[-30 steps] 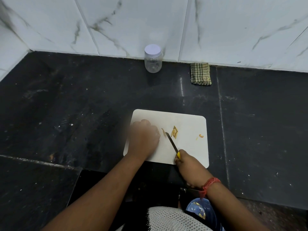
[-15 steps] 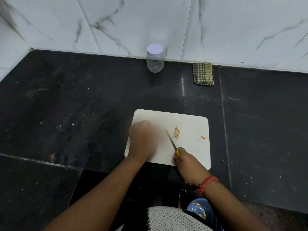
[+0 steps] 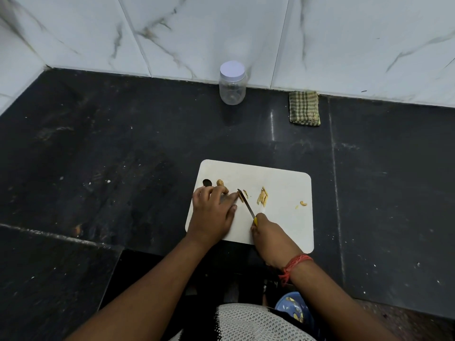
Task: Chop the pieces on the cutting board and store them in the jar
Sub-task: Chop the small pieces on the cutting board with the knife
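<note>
A white cutting board (image 3: pixel 278 217) lies on the black counter. My left hand (image 3: pixel 213 210) rests on its left part, fingers pressing down a tan knobbly piece (image 3: pixel 220 184). My right hand (image 3: pixel 269 238) grips a yellow-handled knife (image 3: pixel 246 203), whose blade tip sits right beside my left fingertips. A small pile of cut yellow strips (image 3: pixel 262 196) lies in the board's middle, and a couple of bits (image 3: pixel 302 204) lie near its right edge. A clear jar (image 3: pixel 232 86) with a white lid on stands against the back wall.
A folded green checked cloth (image 3: pixel 304 108) lies by the wall to the right of the jar. A blue container (image 3: pixel 294 310) with yellow scraps sits low by my body. White marble-look tiles rise behind the black counter.
My left hand has slid back toward me, uncovering the tan piece and the board's hole. The knife blade stays next to my left fingertips. The camera has shifted slightly.
</note>
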